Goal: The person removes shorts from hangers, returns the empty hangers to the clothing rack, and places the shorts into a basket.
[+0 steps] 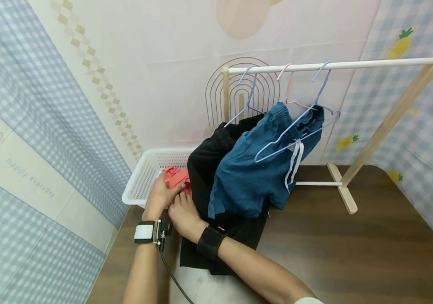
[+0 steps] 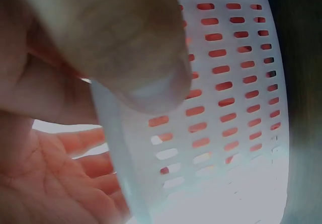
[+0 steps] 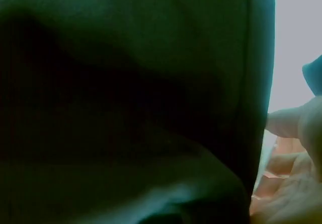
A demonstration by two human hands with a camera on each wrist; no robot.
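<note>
A white slotted basket [image 1: 140,179] stands at the table's back left with a coral garment [image 1: 174,176] inside. My left hand [image 1: 161,195] reaches over its near rim, fingers lying on the coral cloth. In the left wrist view the thumb [image 2: 151,78] rests on the basket wall [image 2: 231,108] and the palm [image 2: 45,183] is bare, fingers fairly straight. My right hand [image 1: 184,214] lies beside it against a hanging black garment [image 1: 205,169], its fingertips by the coral cloth. Dark cloth [image 3: 126,103] fills the right wrist view, with straight fingers [image 3: 289,123] at the edge.
A wooden rack with a white rod [image 1: 334,66] stands on the brown table [image 1: 353,253]. A blue garment [image 1: 246,177] and the black one hang from pale hangers; a pink hanger [image 1: 288,90] hangs bare. Patterned walls close in behind and at both sides.
</note>
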